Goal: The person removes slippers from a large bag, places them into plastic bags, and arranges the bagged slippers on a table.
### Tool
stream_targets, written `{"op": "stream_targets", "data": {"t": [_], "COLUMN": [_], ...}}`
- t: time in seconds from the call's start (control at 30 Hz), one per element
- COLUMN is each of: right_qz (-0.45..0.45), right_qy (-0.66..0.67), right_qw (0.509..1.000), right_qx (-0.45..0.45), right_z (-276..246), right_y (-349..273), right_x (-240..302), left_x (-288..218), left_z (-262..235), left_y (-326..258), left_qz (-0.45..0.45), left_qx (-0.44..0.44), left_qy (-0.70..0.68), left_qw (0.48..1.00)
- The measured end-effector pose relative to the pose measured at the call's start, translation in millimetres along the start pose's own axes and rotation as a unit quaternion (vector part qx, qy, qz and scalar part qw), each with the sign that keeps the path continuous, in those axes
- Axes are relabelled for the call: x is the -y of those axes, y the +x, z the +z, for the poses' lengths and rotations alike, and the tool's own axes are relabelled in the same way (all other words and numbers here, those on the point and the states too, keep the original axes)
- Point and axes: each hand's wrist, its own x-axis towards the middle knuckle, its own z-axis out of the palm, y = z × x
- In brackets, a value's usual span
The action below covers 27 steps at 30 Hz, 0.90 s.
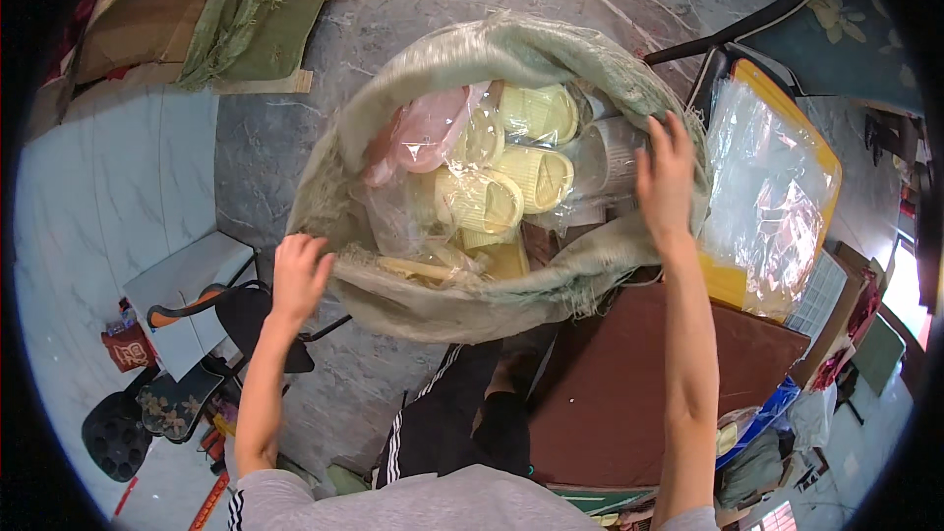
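Between the left hand [298, 280] and the right hand [671, 182] sits an open woven sack [442, 315], holding bagged yellow slippers [479, 201] and pink slippers [433, 130]. The left is half curled at its near-left rim; the right, loosely spread, is at its right rim. Whether either grips it, I cannot tell.

A head-worn fisheye camera looks steeply down from above the light grey fabric shirt [433, 503] — near the round grey-green woven sack [442, 313], centred between bare left hand [300, 280] and bare right hand [667, 185] — straight edges bowing rimward.
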Motion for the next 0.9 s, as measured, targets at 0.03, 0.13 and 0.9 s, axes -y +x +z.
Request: {"op": "stream_targets", "data": {"t": [0.03, 0.13, 0.9], "right_qz": [0.034, -0.001, 0.18], "right_qy": [0.017, 0.076, 0.5], "right_qw": [0.999, 0.997, 0.847], "right_qx": [-0.019, 0.006, -0.013], "right_z": [-5.3, -18.1, 3.7], "right_y": [3.9, -8.5, -126.4], "right_x": [-0.9, 47.4, 149.8], "left_x": [9.5, -31.6, -110.0], "left_z": [-3.0, -27.6, 86.4], "left_y": [-7.4, 17.6, 45.4], "left_qz": [-0.042, 0.02, -0.026], "left_qx": [-0.037, -0.084, 0.011], "left_qy": [-0.068, -0.056, -0.569], "left_qw": [0.996, 0.995, 0.822]}}
